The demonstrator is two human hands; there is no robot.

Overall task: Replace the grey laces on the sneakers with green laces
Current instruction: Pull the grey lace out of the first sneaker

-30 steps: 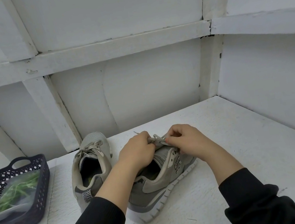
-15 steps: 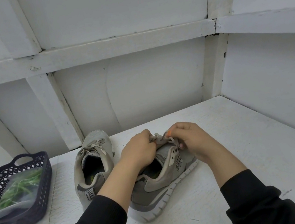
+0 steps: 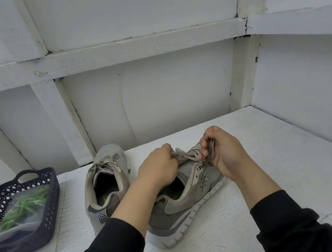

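Pinched by both hands, left hand (image 3: pixel 158 166) and right hand (image 3: pixel 219 149), the grey lace (image 3: pixel 185 155) of the near sneaker (image 3: pixel 186 199) is being unthreaded; freeing the next eyelet seems required.

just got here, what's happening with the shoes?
A person is working the grey lace out of the nearer sneaker on the white table. The left hand pinches it by the tongue; the right hand grips another stretch of it. The other sneaker stands beside it, laced in grey. The green laces lie bagged in the dark basket at left.

2 grey sneakers (image 3: pixel 174 210) side by side, grey laces (image 3: pixel 185 156) threaded; green laces (image 3: pixel 22 207) bagged.
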